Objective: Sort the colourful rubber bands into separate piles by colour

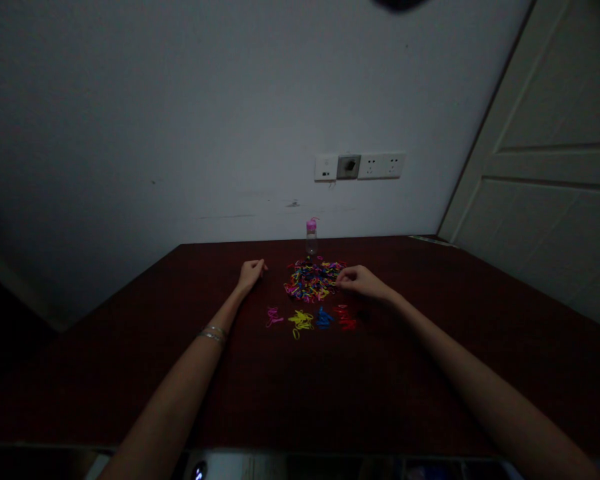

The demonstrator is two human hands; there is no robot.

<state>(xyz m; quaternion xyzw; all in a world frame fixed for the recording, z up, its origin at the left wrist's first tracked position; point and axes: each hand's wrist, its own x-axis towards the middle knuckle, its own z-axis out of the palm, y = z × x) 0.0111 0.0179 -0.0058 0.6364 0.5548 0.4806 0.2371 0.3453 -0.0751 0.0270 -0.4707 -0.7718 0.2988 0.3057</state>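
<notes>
A mixed heap of small coloured rubber bands (313, 280) lies on the dark red table. My right hand (363, 281) is at the heap's right edge, thumb and fingertips pinched together; whatever is between them is too small to make out. Left of the heap, my left hand (253, 273) rests on the table with curled fingers and nothing visible in it. In front of the heap, smaller groups sit in a row by colour: pink bands (274, 317), yellow bands (301, 320), blue bands (323, 318) and red bands (346, 318).
Behind the heap stands a small clear bottle (311, 241) with a pink cap. The table (330, 393) reaches back to a pale wall with a row of sockets (360, 167). A panelled white door (545, 173) is on the right. The room is dim.
</notes>
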